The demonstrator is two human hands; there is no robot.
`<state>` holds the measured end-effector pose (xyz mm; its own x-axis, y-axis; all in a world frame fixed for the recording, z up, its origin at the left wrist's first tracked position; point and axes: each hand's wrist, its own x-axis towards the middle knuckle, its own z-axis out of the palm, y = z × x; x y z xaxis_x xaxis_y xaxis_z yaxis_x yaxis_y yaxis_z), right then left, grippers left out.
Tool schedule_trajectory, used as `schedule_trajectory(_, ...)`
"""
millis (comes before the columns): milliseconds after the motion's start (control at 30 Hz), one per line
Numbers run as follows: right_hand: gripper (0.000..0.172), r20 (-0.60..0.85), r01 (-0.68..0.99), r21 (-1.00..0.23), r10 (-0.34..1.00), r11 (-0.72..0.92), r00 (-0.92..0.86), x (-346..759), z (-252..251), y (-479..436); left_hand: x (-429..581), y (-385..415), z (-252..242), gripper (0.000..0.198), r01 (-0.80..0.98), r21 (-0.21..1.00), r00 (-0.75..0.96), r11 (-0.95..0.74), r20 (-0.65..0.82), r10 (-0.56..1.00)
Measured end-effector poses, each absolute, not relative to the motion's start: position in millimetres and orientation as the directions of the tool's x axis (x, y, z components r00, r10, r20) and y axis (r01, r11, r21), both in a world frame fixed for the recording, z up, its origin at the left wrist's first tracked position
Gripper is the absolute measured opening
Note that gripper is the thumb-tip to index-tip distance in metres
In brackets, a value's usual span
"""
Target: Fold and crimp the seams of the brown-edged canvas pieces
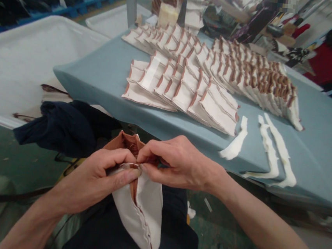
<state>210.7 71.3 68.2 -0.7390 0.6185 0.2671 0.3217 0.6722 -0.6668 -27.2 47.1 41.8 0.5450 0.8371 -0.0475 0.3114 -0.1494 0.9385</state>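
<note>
Close in front of my body is a cream fabric piece [152, 201] with a brown inner side and a seam running down its middle. My left hand [108, 177] pinches its upper edge between thumb and forefinger, beside a small gap in the seam. Right against those fingers, my right hand [176, 162] is closed in a pinch at the same edge. Whether its fingertips hold only the fabric or something small too, I cannot make out. The brown part [120, 140] of the piece stands up behind my hands.
A table with a blue-grey cover [100, 71] bears overlapping rows of similar cream pieces [187, 87]. Several white strips [236, 143] lie near its front edge. White bins [54, 35] stand at the left, with dark blue cloth [63, 126] hanging by one.
</note>
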Motion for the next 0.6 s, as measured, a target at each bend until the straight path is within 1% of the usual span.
schedule_trajectory(100, 0.014, 0.311, 0.387, -0.527, 0.595, 0.757, -0.741, 212, 69, 69, -27, 45, 45, 0.024, 0.315, 0.935, 0.548, -0.163, -0.039, 0.835)
schedule_trajectory(233, 0.018, 0.352, 0.436, -0.382, 0.564, 0.815, -0.746, 213, 69, 65, -23, 42, 51, 0.029, 0.306, 0.937, 0.524, -0.170, -0.017, 0.852)
schedule_trajectory(367, 0.023, 0.382, 0.465, -0.185, 0.500, 0.865, -0.777, 214, 74, 61, -21, 41, 55, 0.033, 0.312, 0.933, 0.530, -0.180, -0.013, 0.848)
schedule_trajectory(400, 0.022, 0.374, 0.461, -0.154, 0.483, 0.874, -0.792, 214, 75, 61, -21, 41, 54, 0.033, 0.314, 0.933, 0.538, -0.174, -0.024, 0.842)
schedule_trajectory(467, 0.021, 0.351, 0.449, -0.137, 0.467, 0.883, -0.811, 215, 77, 60, -21, 41, 52, 0.034, 0.309, 0.937, 0.558, -0.163, -0.040, 0.829)
schedule_trajectory(600, 0.026, 0.365, 0.462, -0.207, 0.506, 0.863, -0.781, 216, 73, 60, -18, 40, 48, 0.034, 0.280, 0.949, 0.576, -0.147, -0.044, 0.816)
